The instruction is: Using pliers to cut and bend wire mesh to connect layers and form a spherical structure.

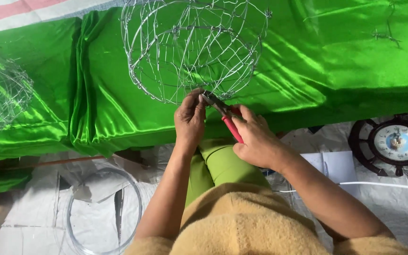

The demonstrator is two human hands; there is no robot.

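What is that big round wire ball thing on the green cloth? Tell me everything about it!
The wire frame is a rounded, see-through cage of thin silvery wire: curved ribs and hoops crossed by finer strands. It sits on the shiny green cloth, near the front edge. The left hand pinches wire at its bottom rim, and the right hand holds red-handled pliers whose tip meets the same spot. A similar wire frame lies farther left.

The wire frame [192,49] is blocking the worktop [336,61] ahead; bare green cloth is lying open to its right, while another wire frame [1,92] is crowding the far left.
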